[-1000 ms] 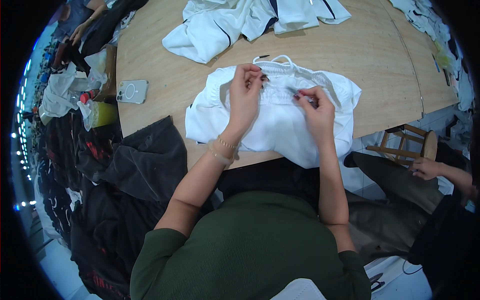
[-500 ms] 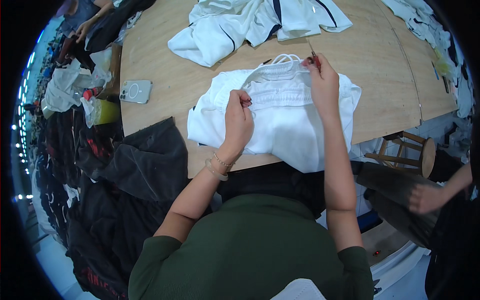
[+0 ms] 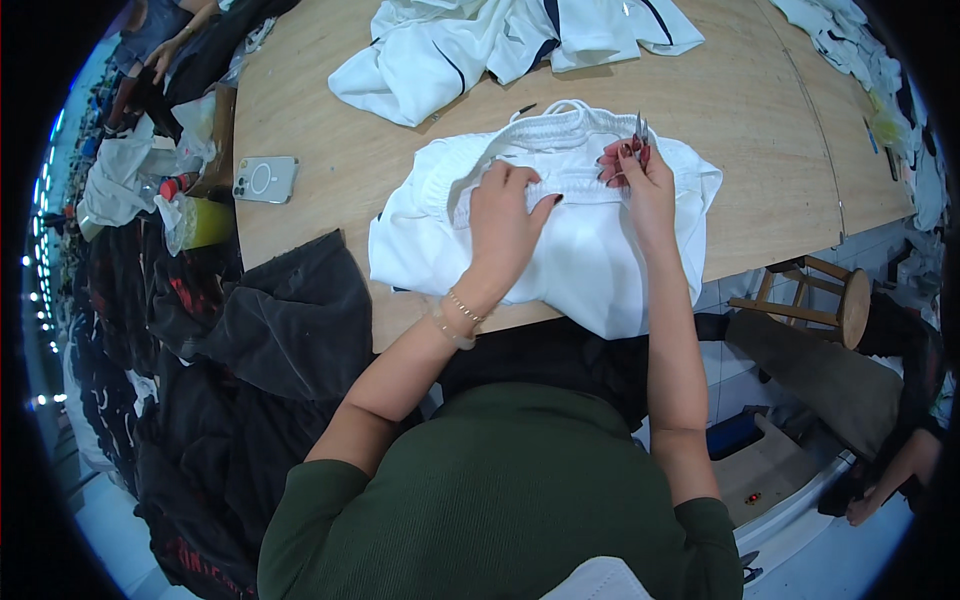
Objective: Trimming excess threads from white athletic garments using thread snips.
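Note:
A white garment (image 3: 590, 255) with an elastic waistband lies on the wooden table (image 3: 760, 120), its lower part hanging over the front edge. My left hand (image 3: 505, 225) presses flat on the cloth just below the waistband. My right hand (image 3: 635, 170) rests at the waistband's right part and grips small metal snips (image 3: 639, 127), blades pointing up and away from me. A white drawstring loop shows at the garment's far edge.
More white clothes with dark stripes (image 3: 500, 40) are heaped at the table's far side. A phone (image 3: 265, 178) lies at the left. Dark garments (image 3: 280, 320) hang off the left edge. A wooden stool (image 3: 815, 295) and another person's hand (image 3: 865, 505) are at right.
My right hand, which had lifted to the garment's far edge, has come back down onto the waistband with the snips. My left hand shifted slightly right along the cloth.

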Available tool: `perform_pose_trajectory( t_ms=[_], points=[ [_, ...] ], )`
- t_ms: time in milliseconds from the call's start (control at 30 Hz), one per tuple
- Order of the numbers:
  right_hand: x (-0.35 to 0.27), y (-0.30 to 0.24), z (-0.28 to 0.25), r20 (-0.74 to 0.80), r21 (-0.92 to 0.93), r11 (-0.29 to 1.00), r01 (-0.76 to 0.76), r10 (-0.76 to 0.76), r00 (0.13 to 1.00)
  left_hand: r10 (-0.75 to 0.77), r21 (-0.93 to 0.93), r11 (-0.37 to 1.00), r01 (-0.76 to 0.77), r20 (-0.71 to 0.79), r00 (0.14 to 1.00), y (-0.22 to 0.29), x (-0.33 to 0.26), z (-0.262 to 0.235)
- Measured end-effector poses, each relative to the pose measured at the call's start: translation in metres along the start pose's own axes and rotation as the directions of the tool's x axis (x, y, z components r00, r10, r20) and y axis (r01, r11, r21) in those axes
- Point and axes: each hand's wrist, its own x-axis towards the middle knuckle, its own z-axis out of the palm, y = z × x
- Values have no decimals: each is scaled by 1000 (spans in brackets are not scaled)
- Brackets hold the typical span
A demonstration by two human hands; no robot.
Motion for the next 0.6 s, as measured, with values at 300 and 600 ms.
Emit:
perform_pose_trajectory(
  t_ms=[300,600],
  points=[
    [-15,18,-9,-27,89,996,16,-14,1000,-210,-377,875,303,269,940,-7,22,2],
    [-36,-15,-1,-39,-289,947,140,-157,987,-239,-614,693,379,299,924,-18,28,2]
  ],
)
